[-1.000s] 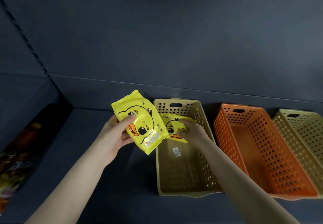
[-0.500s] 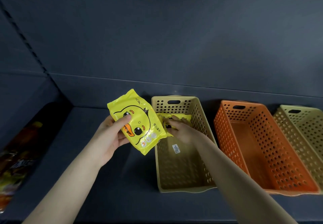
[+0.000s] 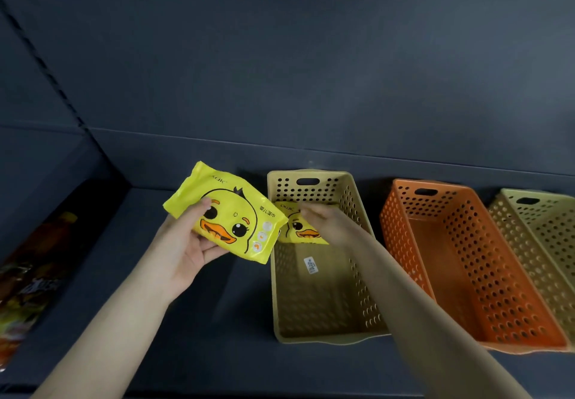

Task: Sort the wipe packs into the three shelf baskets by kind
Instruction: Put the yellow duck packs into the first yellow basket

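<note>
Wipe pack, yellow duck print, gripped in left hand fingers just left of tan basket; second duck pack inside basket's far end under right hand, can't tell if fingers grip.

Location: retail shop. Indicators: dark display shelf with slotted upright, perforated baskets, packaged goods at left.

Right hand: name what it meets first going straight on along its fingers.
The right hand touches the duck wipe pack in the tan basket; past it, likely that basket's perforated far wall, depth unclear.
</note>
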